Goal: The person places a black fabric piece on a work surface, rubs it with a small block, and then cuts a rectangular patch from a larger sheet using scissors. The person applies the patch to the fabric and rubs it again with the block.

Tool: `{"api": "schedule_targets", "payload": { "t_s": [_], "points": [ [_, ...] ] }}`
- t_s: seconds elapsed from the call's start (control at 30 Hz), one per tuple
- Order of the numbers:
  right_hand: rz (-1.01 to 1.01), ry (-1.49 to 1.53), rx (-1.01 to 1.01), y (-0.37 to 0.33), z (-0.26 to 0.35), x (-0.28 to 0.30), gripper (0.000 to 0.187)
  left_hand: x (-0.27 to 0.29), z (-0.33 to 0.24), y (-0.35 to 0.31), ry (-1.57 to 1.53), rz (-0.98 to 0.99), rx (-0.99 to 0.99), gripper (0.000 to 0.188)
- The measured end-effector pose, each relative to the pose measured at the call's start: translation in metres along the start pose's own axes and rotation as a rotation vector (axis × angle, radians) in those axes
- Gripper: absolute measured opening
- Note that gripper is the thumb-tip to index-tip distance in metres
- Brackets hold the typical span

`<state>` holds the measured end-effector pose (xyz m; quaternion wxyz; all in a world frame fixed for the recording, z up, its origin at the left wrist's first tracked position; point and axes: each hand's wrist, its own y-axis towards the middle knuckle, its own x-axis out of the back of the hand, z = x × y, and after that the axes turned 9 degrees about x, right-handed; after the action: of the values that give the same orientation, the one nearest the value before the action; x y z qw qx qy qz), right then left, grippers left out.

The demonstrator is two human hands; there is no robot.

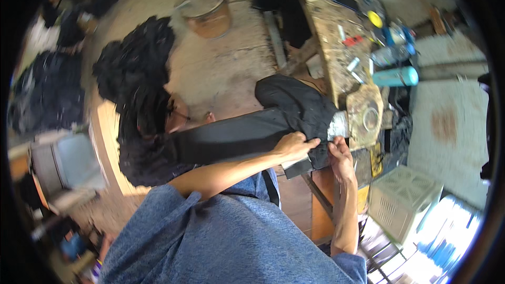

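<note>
Black cloth (231, 135), perhaps a garment, stretches in a long smooth strip from the left and bunches up at the bench edge. My left hand (294, 147) lies on the bunched part, closed on a fold, thumb side toward the right. My right hand (342, 160) pinches the cloth's right edge between thumb and fingers. Just beyond my fingertips is a shiny silvery plate (338, 125), its left side covered by the cloth. Right of it sits a worn, pale yellowish machine part (365, 115) with a round fitting. My left fingertips are partly hidden in the folds.
A wooden bench (323, 31) runs away on the right, holding a phone (344, 1), a turquoise bottle (395, 77) and small clutter. Heaped black cloth (134, 63) lies left. A bucket (208, 13) stands on the floor ahead. A pale plastic crate (402, 200) is at right.
</note>
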<state>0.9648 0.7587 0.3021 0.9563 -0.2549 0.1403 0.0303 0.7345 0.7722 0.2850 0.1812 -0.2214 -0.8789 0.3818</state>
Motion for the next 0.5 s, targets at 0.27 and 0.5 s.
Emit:
{"api": "schedule_targets", "payload": {
  "t_s": [0.27,0.5],
  "points": [
    [0.857,-1.063,-0.071,0.094,-0.009,0.011,0.057,0.006,-0.015,-0.067,0.062,-0.189,-0.251,0.062],
    [0.718,-0.77,-0.437,0.129,-0.111,-0.014,0.053,0.016,-0.023,-0.084,0.206,-0.265,-0.324,0.062]
  ]
}}
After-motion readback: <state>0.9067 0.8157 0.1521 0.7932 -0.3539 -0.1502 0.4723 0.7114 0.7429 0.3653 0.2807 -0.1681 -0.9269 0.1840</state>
